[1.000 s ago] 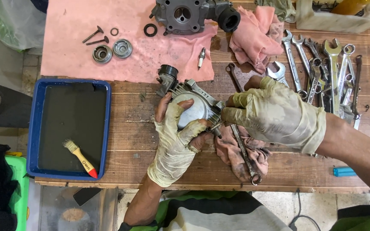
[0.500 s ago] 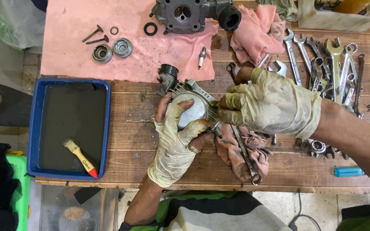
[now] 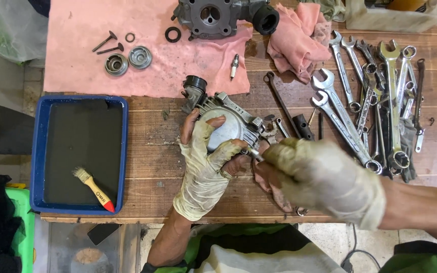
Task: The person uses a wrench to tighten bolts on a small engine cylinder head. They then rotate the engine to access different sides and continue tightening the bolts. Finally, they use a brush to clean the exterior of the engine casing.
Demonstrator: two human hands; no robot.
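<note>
Left hand (image 3: 206, 169): gloved, grips round grey metal engine part (image 3: 228, 129).
Right hand (image 3: 324, 177): gloved, pinches thin tool (image 3: 255, 154) against it.

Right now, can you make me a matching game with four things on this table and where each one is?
Things:
1. paintbrush
2. spark plug
3. wrenches
4. round metal part

Places:
A. on the pink cloth
B. under the left hand
C. in the blue tray
D. spread on the bare wood at the right

Pairs: 1-C, 2-A, 3-D, 4-B
</note>
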